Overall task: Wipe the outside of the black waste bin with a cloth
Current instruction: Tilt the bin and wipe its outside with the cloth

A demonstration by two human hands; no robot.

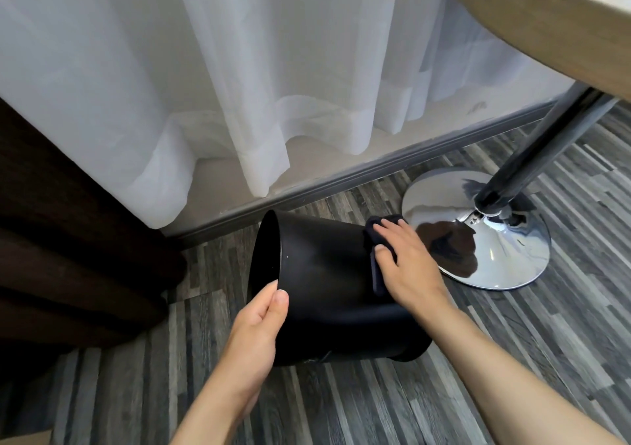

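The black waste bin (324, 274) is tipped on its side above the grey plank floor, its open mouth facing left. My left hand (259, 328) grips the rim at the near side of the mouth, thumb on the outside wall. My right hand (406, 260) lies flat on a dark cloth (377, 243), pressing it against the bin's outer wall near the base end. Most of the cloth is hidden under the palm and fingers.
A chrome table foot (485, 253) with a slanting dark pole (532, 158) stands just right of the bin, under a wooden tabletop edge (546, 25). White sheer curtains (239, 86) hang behind, above a grey skirting board (341, 178). A dark brown drape (61, 240) is at left.
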